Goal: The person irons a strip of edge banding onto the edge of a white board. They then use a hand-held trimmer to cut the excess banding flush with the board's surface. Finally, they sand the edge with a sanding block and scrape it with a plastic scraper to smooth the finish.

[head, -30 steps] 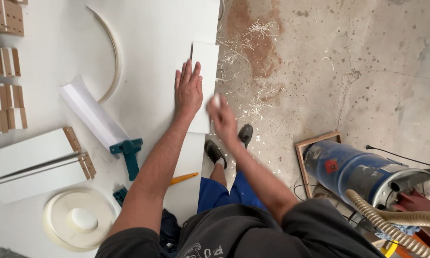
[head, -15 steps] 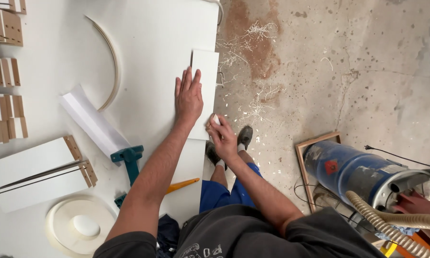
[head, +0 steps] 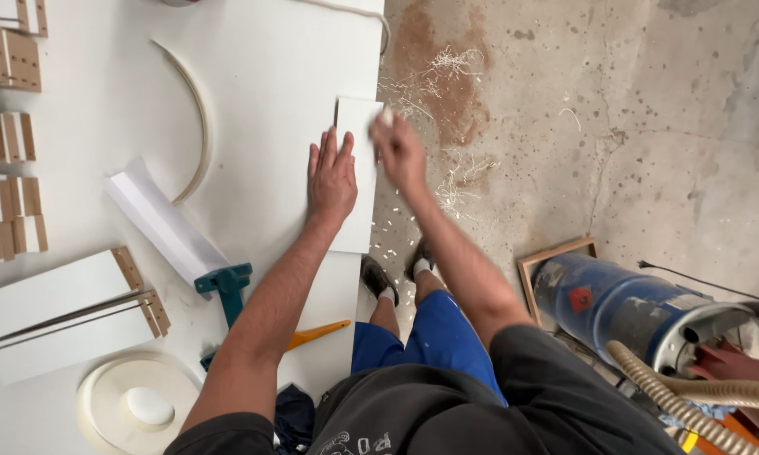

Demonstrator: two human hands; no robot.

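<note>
The white panel (head: 358, 181) lies flat at the right edge of the table (head: 261, 101), a little over the edge, with its long side running from 12 to 6 o'clock. My left hand (head: 331, 177) lies flat on it, fingers spread and pointing to 12 o'clock, and it presses the panel down. My right hand (head: 399, 150) is closed around a small pale block (head: 386, 118), I think a sanding block, at the upper right corner of the panel. This hand is blurred, so I cannot tell exactly how the block touches the edge.

To do this well, I judge that I must keep the left palm heavy and quiet, so the panel does not slide. The block should stay flat against the edge, not tilted, with long even strokes and light pressure at the corner, because a corner rounds quickly.

At 9 o'clock from the panel lies a thin curved white strip (head: 196, 118), and at 7 o'clock a folded white sheet (head: 160, 221) with a teal clamp (head: 225, 285). Below the table edge, the concrete floor (head: 565, 126) has wood shavings (head: 447, 67). At 4 o'clock lies a blue vacuum cleaner (head: 624, 307).
</note>
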